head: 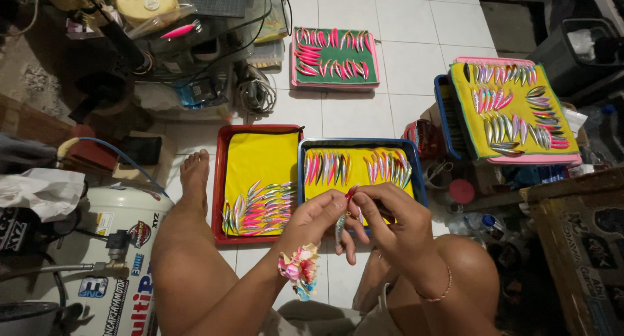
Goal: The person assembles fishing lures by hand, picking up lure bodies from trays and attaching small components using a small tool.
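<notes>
My left hand [316, 218] and my right hand [383, 216] meet in front of me over a blue tray [301, 173]. Together they pinch one small silvery fishing lure [340, 224] with a red tip, which hangs down between the fingers. A pastel cloth scrunchie [299, 270] sits on my left wrist, a thin bracelet [437, 293] on my right. The blue tray holds a yellow cloth with a row of shiny pink, green and silver lures [356, 168]. Beside it, a red tray [220, 180] with a yellow cloth carries a pile of similar lures [261, 208].
I sit on a white tiled floor, my left foot [194, 179] by the red tray. A pink tray with green cloth [335, 81] lies farther off, a yellow-cloth tray [513, 112] at right. A white air compressor tank [120, 264] and cluttered gear stand left; a wooden crate [582, 245] right.
</notes>
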